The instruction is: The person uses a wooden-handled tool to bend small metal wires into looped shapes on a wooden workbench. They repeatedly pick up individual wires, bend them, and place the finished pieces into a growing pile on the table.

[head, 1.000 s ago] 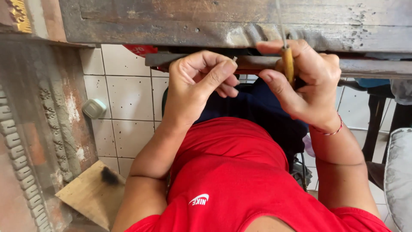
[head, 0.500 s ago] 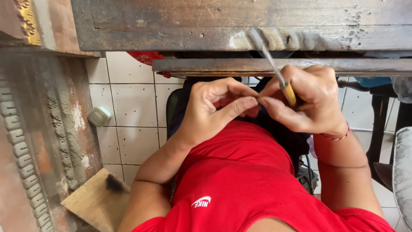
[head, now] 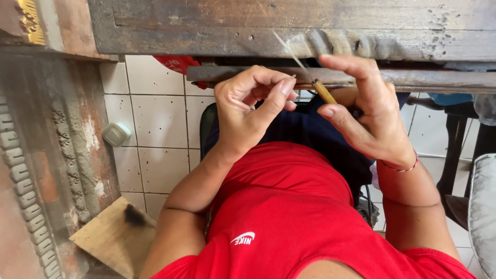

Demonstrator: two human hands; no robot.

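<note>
My right hand [head: 369, 111] holds a thin tool with a yellow wooden handle [head: 324, 92] and a slim metal blade that points up-left toward the worn wooden board [head: 289, 26]. The index finger is stretched out above the handle. My left hand [head: 250, 108] is just left of it, fingers curled, thumb and forefinger pinched close to the blade's base; whether it holds something small I cannot tell. Both hands hover above my lap, in front of a narrow wooden rail [head: 413, 78] under the board.
A carved wooden panel [head: 46, 165] stands at the left beside a white tiled floor [head: 155, 124]. A small grey round object [head: 115, 134] lies on the tiles. A flat wood piece [head: 111, 235] with a dark mark is bottom left. A stool leg [head: 454, 155] is at right.
Both hands have shifted slightly; the tool's blade now tilts further up-left and my right index finger has lifted off and straightened. The left fingers stay pinched near the blade.
</note>
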